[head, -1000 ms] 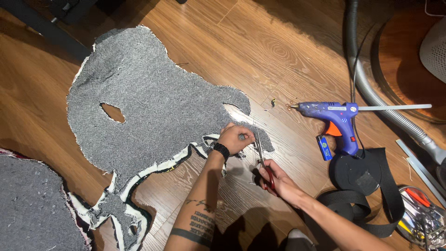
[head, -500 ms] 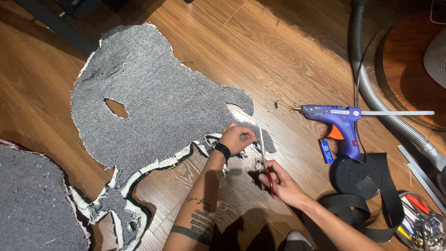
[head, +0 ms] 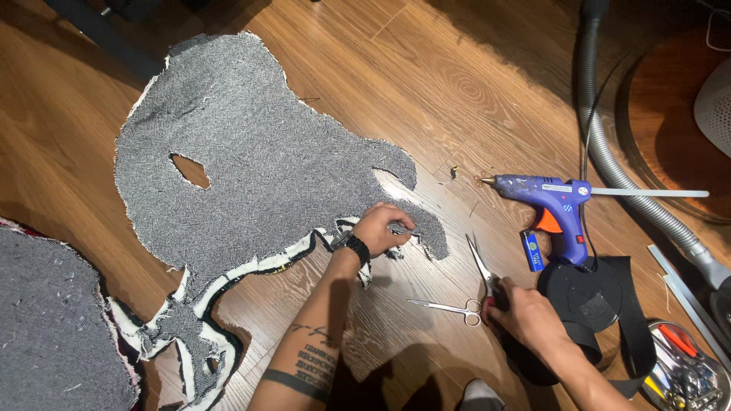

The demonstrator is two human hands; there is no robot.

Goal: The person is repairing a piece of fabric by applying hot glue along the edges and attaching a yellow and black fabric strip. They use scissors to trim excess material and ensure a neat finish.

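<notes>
The large grey woven fabric cutout [head: 259, 167] lies flat on the wooden floor [head: 426, 84]. The left hand [head: 383, 227] pinches its lower right edge, fingers closed on the cloth. Just right of that edge lie the open scissors [head: 468, 285], blades spread wide; the right hand [head: 525, 313] has its fingers at the handle loops. Farther right of the fabric lies a blue glue gun [head: 552, 205], then a black strap roll [head: 590, 297] and a grey hose [head: 617, 167].
</notes>
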